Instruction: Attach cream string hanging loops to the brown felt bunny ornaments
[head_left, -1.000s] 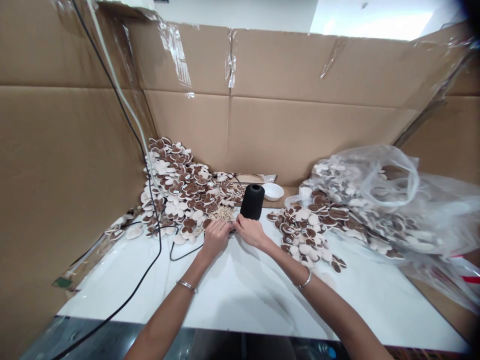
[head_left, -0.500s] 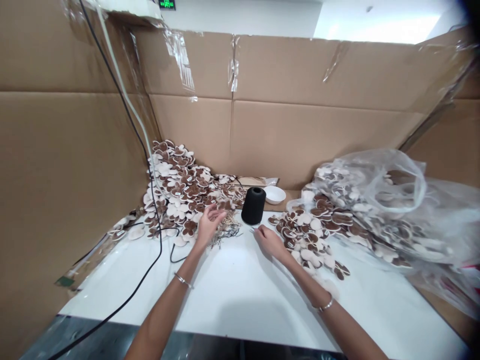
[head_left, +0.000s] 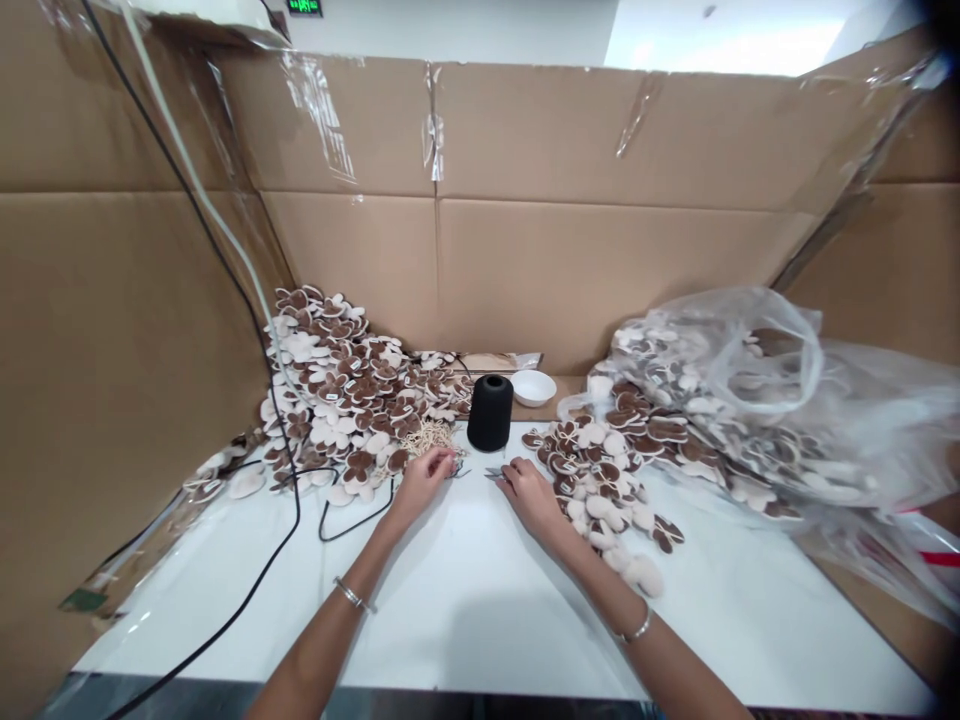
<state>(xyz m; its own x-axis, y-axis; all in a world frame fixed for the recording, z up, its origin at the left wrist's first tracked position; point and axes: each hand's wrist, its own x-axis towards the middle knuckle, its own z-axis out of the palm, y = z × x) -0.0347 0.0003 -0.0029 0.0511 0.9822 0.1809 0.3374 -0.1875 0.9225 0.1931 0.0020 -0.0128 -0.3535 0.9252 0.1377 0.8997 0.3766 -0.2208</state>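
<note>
My left hand (head_left: 426, 478) is closed in a pinch beside the pile of cream strings (head_left: 431, 437), with a few short dark threads (head_left: 461, 473) sticking out at its fingertips. Facing it across a small gap, my right hand (head_left: 527, 490) is closed around a small pointed metal tool (head_left: 493, 472) that looks like thread snips; its tips point left and most of it is hidden by the fingers. A black cone of thread (head_left: 490, 413) stands upright just behind the gap between both hands.
Brown and white flower-shaped felt pieces (head_left: 360, 385) are heaped at the left; more pieces (head_left: 600, 470) lie right, beside a clear plastic bag (head_left: 765, 380). A white bowl (head_left: 533, 387) sits behind the cone. A black cable (head_left: 296, 500) crosses the white table (head_left: 465, 600). Cardboard walls (head_left: 525, 260) surround it.
My left hand has come down from over the strings, and its spread fingers have closed on dark threads. My right hand stays near the cone, its metal tool showing more clearly. The view has shifted slightly.
</note>
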